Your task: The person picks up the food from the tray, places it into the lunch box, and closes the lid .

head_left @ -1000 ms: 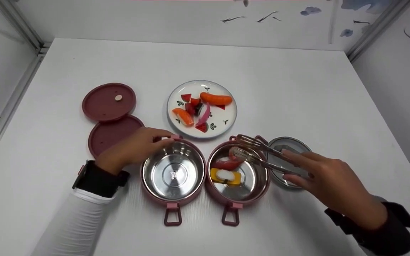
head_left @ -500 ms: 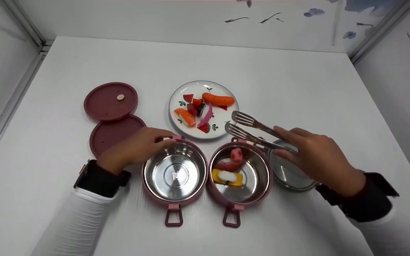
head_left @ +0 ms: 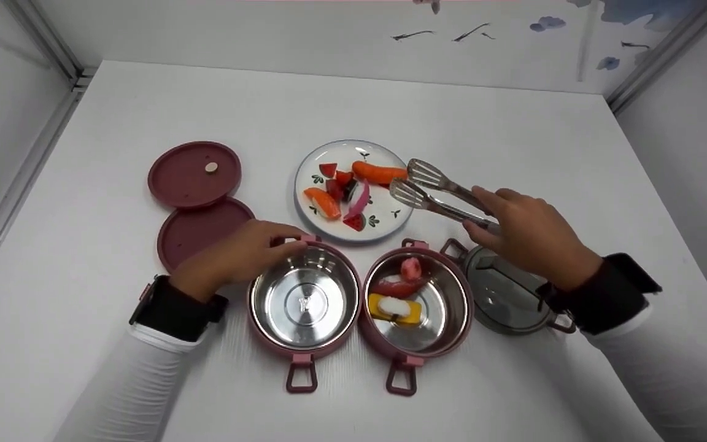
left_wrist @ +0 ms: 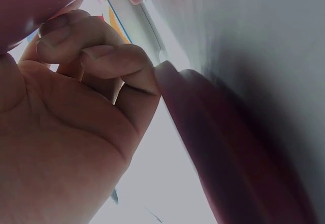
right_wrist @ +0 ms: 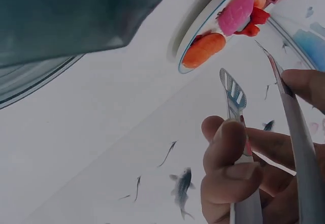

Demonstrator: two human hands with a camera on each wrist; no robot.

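My left hand (head_left: 255,248) holds the far handle of the left pink pot (head_left: 304,325), whose steel inside is bare. In my right hand (head_left: 522,230), thumb and fingers grip metal tongs (head_left: 412,195) with slotted ends, spread apart with nothing between them. Their tips overlap the right edge of the white plate (head_left: 387,215), close by an orange toy sausage (head_left: 375,173). A pink toy sushi (head_left: 361,195), an orange toy sushi (head_left: 324,202) and red pieces also lie there. The right pink pot (head_left: 436,316) holds a yellow-and-white toy sushi (head_left: 395,308), a red piece (head_left: 396,286) and a small pink piece (head_left: 411,268).
A glass lid (head_left: 507,307) lies against the right pot's right side, under my right forearm. Two maroon lids overlap at left, the farther lid (head_left: 175,178) bearing a small beige disc (head_left: 211,167) and the nearer lid (head_left: 188,236) partly behind my left hand.
My right hand has carried the tongs from over the right pot up to the plate's right edge. The small pink piece now lies in that pot. My left hand has stayed put.
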